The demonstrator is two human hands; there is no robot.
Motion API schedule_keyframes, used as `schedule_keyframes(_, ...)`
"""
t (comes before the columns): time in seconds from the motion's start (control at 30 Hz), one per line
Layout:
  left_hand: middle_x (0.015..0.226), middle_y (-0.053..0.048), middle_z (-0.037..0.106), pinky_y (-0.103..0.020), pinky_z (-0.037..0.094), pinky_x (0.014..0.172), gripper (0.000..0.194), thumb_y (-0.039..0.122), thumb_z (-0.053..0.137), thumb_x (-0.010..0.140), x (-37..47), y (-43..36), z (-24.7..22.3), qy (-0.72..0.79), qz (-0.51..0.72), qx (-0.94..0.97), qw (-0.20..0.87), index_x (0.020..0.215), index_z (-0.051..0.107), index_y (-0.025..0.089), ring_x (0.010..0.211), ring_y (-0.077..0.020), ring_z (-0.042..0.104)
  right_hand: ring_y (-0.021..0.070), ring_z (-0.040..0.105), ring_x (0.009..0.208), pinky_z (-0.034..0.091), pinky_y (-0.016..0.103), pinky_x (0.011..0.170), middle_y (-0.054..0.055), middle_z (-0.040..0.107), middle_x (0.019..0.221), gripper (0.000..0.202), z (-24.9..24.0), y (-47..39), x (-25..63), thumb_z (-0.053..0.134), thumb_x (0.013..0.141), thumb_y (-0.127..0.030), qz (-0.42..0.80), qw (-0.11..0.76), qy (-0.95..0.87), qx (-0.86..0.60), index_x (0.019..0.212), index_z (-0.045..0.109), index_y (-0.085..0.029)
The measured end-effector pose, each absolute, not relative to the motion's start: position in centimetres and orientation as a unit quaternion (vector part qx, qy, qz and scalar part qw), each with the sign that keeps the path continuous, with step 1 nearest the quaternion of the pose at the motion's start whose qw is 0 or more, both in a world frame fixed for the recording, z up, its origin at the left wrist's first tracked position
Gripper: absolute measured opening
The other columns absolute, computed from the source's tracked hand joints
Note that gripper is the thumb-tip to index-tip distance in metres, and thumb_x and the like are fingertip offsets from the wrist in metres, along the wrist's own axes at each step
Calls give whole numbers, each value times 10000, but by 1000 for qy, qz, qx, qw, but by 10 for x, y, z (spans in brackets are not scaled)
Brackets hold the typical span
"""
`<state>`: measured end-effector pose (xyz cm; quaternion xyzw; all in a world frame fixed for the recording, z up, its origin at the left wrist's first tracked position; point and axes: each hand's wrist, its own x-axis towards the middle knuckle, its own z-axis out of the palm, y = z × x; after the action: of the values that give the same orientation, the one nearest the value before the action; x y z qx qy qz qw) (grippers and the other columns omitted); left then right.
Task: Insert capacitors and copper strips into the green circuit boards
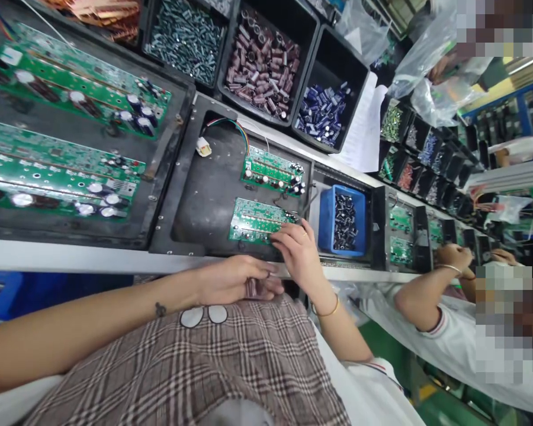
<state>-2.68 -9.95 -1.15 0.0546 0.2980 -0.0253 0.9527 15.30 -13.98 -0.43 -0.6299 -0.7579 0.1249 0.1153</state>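
My left hand [237,281] is curled in front of the apron, closed around several brownish capacitors [254,289]. Over the lower right part of a green circuit board [253,216] is my right hand [299,251], its fingers bent down together at the board. Whatever those fingertips pinch is hidden. A second green circuit board [266,165], with upright capacitors and a coloured cable ending in a white connector [203,147], lies behind the first. Both boards rest in a black tray [204,207].
Bins of brown capacitors [264,65], blue capacitors [322,112] and dark green parts [184,38] stand behind the tray. A blue box [324,222] of black parts sits to its right. Larger boards [48,171] lie left. A co-worker's hand [453,257] is at far right.
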Motion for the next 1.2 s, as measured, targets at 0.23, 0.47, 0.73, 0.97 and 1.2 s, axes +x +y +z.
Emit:
schedule_keyframes(0.23,783,-93,673,-245,506,544,126,150,560,856,-33,-96,-12,335,10,43,941,946,635,102,592,-139,625,168,621,1027,240,519,1157,29,690,1030,201,-11,-138,149,469,955,-214,111,101,-759,-633,1034,653,-234)
schedule_keyframes(0.47,675,-83,607,-172,392,436,241,249,401,973,-32,-95,-13,344,-4,49,938,890,567,94,501,-101,543,183,619,1083,195,555,1179,57,692,1047,253,-11,-138,151,415,958,-155,74,69,-809,-579,1082,631,-200)
schedule_keyframes(0.73,542,72,317,-110,103,354,350,450,415,969,-39,-96,-16,361,-5,40,932,782,447,155,378,-14,235,172,565,1213,273,503,1167,46,676,1194,302,9,-138,147,483,960,-213,150,141,-813,-544,1253,552,-232)
schedule_keyframes(0.97,662,21,454,-110,122,354,333,475,404,958,-48,-95,-8,383,25,50,922,913,515,164,412,-30,334,155,634,1057,243,491,1168,13,716,1030,179,11,-136,120,492,957,-226,155,149,-769,-601,1046,647,-235)
schedule_keyframes(1.2,861,-73,596,-133,222,339,235,244,486,908,-58,-96,-9,345,22,103,933,1117,545,156,489,-69,465,154,643,1024,221,501,1170,20,708,1026,203,-13,-127,120,457,961,-179,118,103,-777,-609,1033,642,-218)
